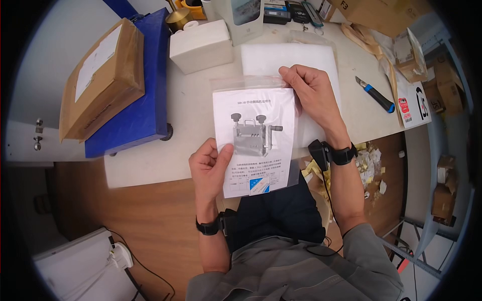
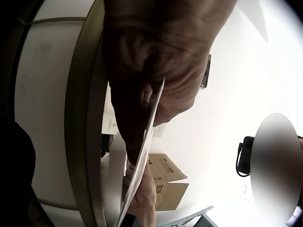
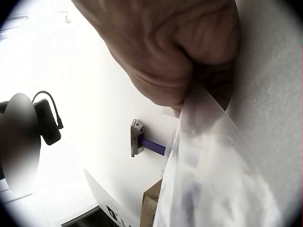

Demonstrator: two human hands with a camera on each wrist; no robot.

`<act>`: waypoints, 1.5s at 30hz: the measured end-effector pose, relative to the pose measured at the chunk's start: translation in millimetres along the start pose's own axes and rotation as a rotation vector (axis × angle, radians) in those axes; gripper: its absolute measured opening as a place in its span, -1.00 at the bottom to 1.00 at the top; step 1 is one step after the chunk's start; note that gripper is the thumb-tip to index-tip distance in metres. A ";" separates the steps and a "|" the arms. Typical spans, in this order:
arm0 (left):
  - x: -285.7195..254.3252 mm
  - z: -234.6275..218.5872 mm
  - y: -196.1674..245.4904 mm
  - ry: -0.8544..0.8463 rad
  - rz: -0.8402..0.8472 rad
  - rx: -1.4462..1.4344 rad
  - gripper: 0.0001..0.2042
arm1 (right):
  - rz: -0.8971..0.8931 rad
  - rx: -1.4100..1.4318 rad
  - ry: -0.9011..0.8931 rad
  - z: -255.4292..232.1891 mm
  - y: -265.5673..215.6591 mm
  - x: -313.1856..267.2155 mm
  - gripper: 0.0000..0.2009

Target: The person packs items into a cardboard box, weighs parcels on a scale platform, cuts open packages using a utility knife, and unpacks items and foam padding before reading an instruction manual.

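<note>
A printed instruction sheet (image 1: pixel 253 113) with a picture of a hand-cranked machine lies inside a clear plastic bag (image 1: pixel 301 130). A small blue and white card (image 1: pixel 259 185) shows at its lower edge. The left hand (image 1: pixel 211 163) pinches the left side, thumb on the front and fingers behind. At the top right corner the right hand (image 1: pixel 314 93) grips the bag between thumb and fingers. In the right wrist view the crinkled plastic (image 3: pixel 208 165) runs down from that grip. Edge-on, the sheet (image 2: pixel 144 146) crosses the left wrist view.
Behind the bag lies a white foam sheet (image 1: pixel 281 57) on the table (image 1: pixel 201 100). A utility knife (image 1: pixel 375 95) rests at the right. On the left, a cardboard box (image 1: pixel 103 80) sits on a blue platform (image 1: pixel 155 90). A white box (image 1: pixel 201 47) stands at the back.
</note>
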State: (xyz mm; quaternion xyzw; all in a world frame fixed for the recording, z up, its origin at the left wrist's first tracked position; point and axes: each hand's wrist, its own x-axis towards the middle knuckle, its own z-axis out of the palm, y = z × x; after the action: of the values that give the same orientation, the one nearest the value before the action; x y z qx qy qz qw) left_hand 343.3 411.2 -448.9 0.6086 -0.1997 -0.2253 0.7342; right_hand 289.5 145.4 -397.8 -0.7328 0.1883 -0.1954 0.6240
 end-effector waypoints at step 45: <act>-0.8 -2.0 10.4 -0.234 -0.060 0.004 -0.44 | 0.033 0.029 0.029 0.3 2.1 3.4 -0.58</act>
State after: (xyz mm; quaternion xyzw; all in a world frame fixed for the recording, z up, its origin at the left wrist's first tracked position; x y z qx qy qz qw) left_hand 344.6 414.9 -439.0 0.5853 -0.2662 -0.3165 0.6974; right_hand 292.4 143.6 -399.7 -0.7175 0.2062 -0.1984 0.6351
